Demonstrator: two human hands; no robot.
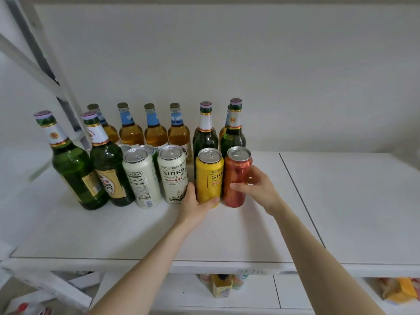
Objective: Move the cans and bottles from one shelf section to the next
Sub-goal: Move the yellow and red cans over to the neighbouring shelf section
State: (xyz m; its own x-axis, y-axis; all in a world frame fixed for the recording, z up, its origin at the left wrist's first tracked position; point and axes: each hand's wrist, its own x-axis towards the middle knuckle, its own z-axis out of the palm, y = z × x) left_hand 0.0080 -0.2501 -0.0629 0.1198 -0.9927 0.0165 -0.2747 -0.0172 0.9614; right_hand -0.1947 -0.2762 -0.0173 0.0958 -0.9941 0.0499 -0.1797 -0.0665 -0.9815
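Left grip (195, 205) is curled round the yellow can (210, 176), low, near its base. Right grip (259, 189) is curled round the red can (237, 176) at mid-height, thumb across the front, fingers round the side facing the seam (300, 201). Both cans stand upright on the shelf (136, 230), left of the seam, side by side; can't tell if they touch. Red is the one nearer the seam.

What the move turns on: the next section lies past the seam, to the right of both your grips. Long axis is vertical on both cans, so my call is lift straight, carry right, keep them upright. Your right grip is nearer the seam, so it should lead and the left follow.

Risks as I judge them:
- the left hold is low on a tall can, so it may tip
- the white cans (173, 173) sit just beside the yellow can on the side away from the seam, and the green bottles (205, 137) stand close behind, so clear them before you swing
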